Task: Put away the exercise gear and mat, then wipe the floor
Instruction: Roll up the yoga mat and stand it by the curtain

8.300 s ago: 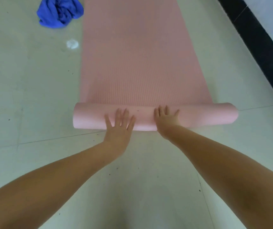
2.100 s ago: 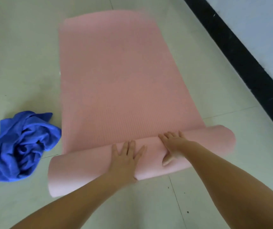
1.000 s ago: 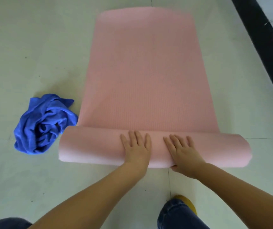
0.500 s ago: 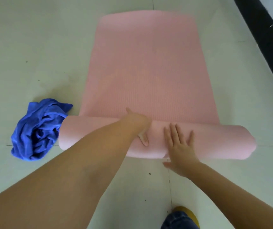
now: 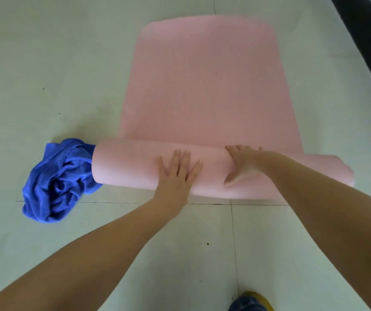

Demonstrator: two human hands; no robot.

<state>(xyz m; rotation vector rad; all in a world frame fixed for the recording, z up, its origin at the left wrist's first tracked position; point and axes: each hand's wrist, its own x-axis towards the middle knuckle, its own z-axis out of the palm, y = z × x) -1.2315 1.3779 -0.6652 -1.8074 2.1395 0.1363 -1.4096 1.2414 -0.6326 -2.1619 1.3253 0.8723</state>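
Note:
A pink exercise mat (image 5: 204, 86) lies on the pale tiled floor, its near part wound into a thick roll (image 5: 126, 164) across the view. My left hand (image 5: 177, 173) rests flat on the roll's middle, fingers spread. My right hand (image 5: 245, 163) curls over the roll's top further right, thumb down on the near side. A crumpled blue cloth (image 5: 54, 178) lies on the floor touching the roll's left end.
A black skirting strip (image 5: 368, 41) runs along the wall at the far right. A shoe tip and jeans leg (image 5: 249, 303) show at the bottom edge. Pale floor tiles (image 5: 45, 63) spread to the left of the mat.
The roll has advanced up the mat and grown thicker. Its left end now touches the blue cloth. My left hand came back flat on the roll; my right hand moved over its top.

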